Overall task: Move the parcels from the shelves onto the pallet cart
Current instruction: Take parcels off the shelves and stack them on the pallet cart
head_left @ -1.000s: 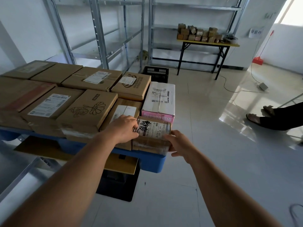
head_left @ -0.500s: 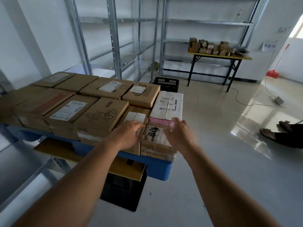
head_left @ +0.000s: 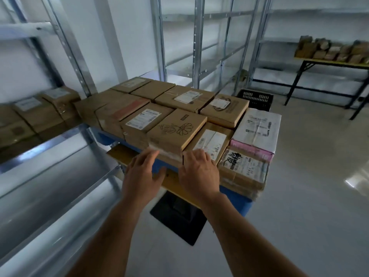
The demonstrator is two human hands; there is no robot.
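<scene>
Both hands hover with fingers spread and hold nothing: the left hand (head_left: pixel 142 173) before the flower-printed parcel (head_left: pixel 175 131), the right hand (head_left: pixel 198 172) over the labelled parcel (head_left: pixel 209 143). Both parcels lie at the near edge of the blue pallet cart (head_left: pixel 237 196); more parcels (head_left: pixel 38 114) sit on the left shelf (head_left: pixel 50 176).

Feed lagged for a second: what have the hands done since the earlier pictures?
Both hands let go of the graffiti-marked parcel at the pallet's corner and drew back leftward. The left hand and right hand now hover open at the near edge, by the flower-print box. The parcels stayed as stacked.
</scene>
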